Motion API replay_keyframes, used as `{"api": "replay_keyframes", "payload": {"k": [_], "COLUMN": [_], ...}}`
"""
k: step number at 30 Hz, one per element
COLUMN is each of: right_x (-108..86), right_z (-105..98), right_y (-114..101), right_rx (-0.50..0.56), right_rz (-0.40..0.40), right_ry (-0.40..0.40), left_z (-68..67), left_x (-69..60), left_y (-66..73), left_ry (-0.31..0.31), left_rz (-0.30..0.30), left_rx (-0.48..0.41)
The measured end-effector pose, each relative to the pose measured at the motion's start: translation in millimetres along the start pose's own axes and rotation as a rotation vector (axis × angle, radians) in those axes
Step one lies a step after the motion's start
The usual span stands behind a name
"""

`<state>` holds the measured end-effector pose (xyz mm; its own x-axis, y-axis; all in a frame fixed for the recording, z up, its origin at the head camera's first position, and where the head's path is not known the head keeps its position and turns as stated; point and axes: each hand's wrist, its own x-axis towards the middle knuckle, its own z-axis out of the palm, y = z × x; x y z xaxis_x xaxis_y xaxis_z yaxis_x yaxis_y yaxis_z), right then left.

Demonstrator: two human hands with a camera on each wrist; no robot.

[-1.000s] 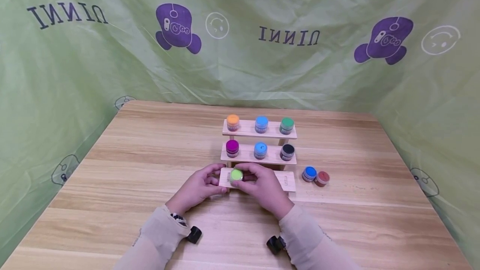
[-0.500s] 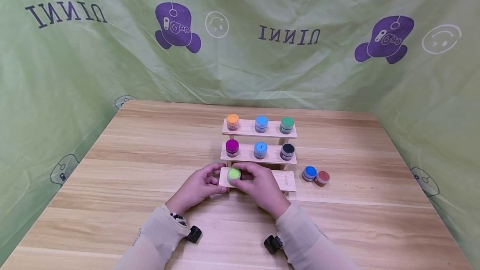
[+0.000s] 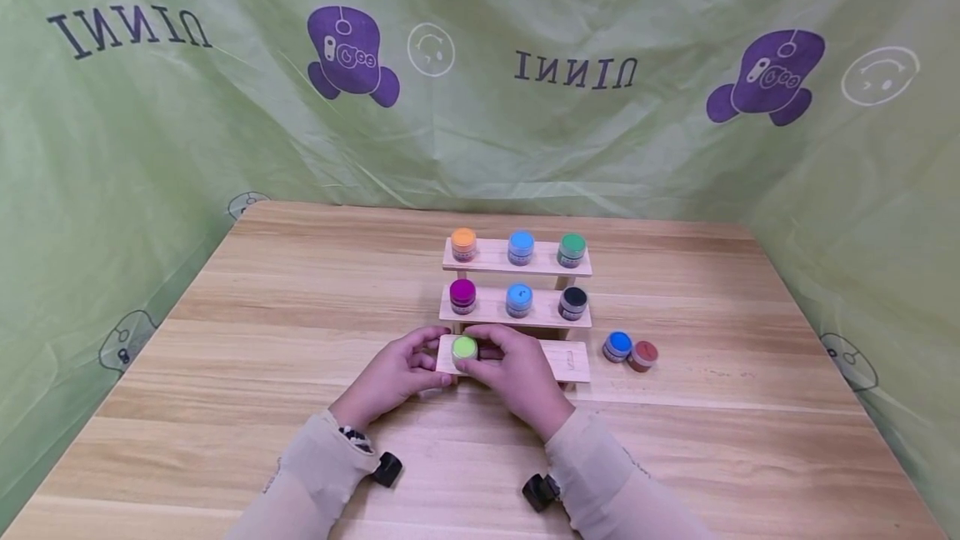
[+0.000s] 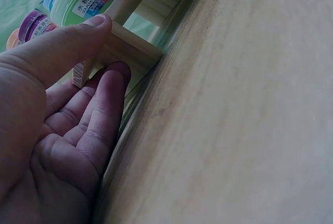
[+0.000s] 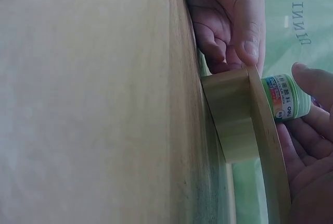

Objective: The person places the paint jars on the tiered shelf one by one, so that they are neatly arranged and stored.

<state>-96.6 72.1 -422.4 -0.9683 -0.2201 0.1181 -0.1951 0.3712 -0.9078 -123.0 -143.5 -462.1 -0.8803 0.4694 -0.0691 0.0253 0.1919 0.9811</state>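
A light green paint jar (image 3: pixel 464 347) stands upright on the lowest step of a tiered wooden rack (image 3: pixel 551 367), near its left end. My right hand (image 3: pixel 517 369) holds this jar, thumb at the front and fingers behind, as the right wrist view shows with the jar's printed label (image 5: pixel 281 98). At the left end of the same step, my left hand (image 3: pixel 393 375) grips the board, its thumb (image 4: pixel 78 44) along the front edge and the other fingers bent around the end. The right hand hides part of the step's middle.
On the middle step stand purple (image 3: pixel 462 297), light blue (image 3: pixel 519 300) and black (image 3: pixel 573 303) jars. Orange (image 3: pixel 463 245), blue (image 3: pixel 521 247) and green (image 3: pixel 572 250) jars line the top step. Right of the rack, a blue jar (image 3: pixel 617 347) and a reddish-brown jar (image 3: pixel 642 356) sit on the table.
The light green jar has shifted slightly left along the lowest step, with my right hand moving along with it. My left hand keeps its place at the board's end.
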Motion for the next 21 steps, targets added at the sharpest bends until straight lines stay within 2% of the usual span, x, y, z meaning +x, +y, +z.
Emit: {"api": "replay_keyframes", "payload": {"k": [10, 21], "right_x": [-0.6, 0.4], "right_z": [1.2, -0.3], "right_y": [-0.2, 2.2], "right_rx": [-0.019, -0.046], "right_rz": [-0.013, -0.032], "right_ry": [0.006, 0.007], "left_z": [0.6, 1.3], "left_x": [-0.6, -1.2], "left_y": [1.0, 0.2], "left_ry": [0.008, 0.027], "left_rz": [-0.018, 0.007], "left_rx": [-0.007, 0.022]}}
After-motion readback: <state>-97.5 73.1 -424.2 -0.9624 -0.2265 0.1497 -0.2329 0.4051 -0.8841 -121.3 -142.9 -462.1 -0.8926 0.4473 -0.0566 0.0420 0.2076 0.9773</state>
